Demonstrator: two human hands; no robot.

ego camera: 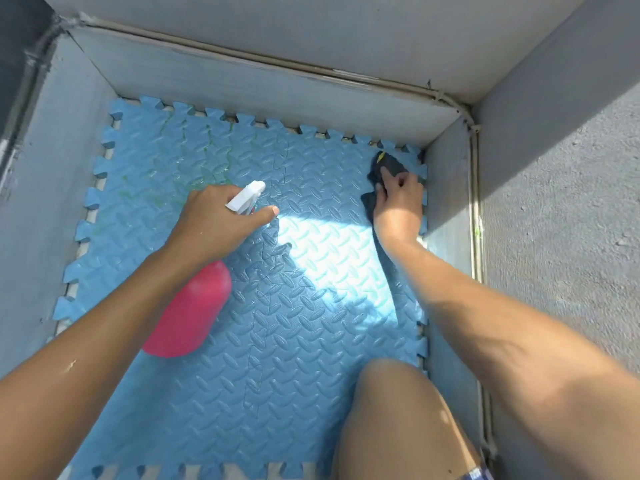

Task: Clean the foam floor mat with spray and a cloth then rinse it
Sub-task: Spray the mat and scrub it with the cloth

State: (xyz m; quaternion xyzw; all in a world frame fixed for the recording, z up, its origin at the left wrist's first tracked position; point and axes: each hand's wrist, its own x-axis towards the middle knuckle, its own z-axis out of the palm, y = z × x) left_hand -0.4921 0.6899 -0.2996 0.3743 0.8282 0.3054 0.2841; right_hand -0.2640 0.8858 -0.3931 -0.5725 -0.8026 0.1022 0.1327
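One blue foam floor mat (294,341) with a raised diamond pattern and toothed interlocking edges, one pink plastic spray bottle (194,317) with a white trigger head (246,197), one dark cloth (389,166) with a small yellow tag, two bare hands and one bare knee (398,410) are in view.

The mat lies flat and fills the floor between grey walls (242,81) at 9, 12 and 3 o'clock. Its teeth meet those walls, with slim pale gaps along the 9 o'clock side. Faint seams cross the mat. Open mat spreads through the centre, where a sunlit patch (329,244) falls, and toward 6 o'clock beside the knee. Rough grey ground (571,237) lies beyond the 3 o'clock wall.

The left hand (211,223) grips the bottle at its neck, fingers wrapped below the trigger head, one digit stretched toward 3 o'clock. The bottle's long axis runs from its base at 7 o'clock to its nozzle at 1 o'clock, tilted above the mat, nozzle pointing toward greenish streaks near 11 o'clock.

The right hand (398,202) presses the cloth onto the mat's 2 o'clock corner, fingers curled over it, just beside the wall.
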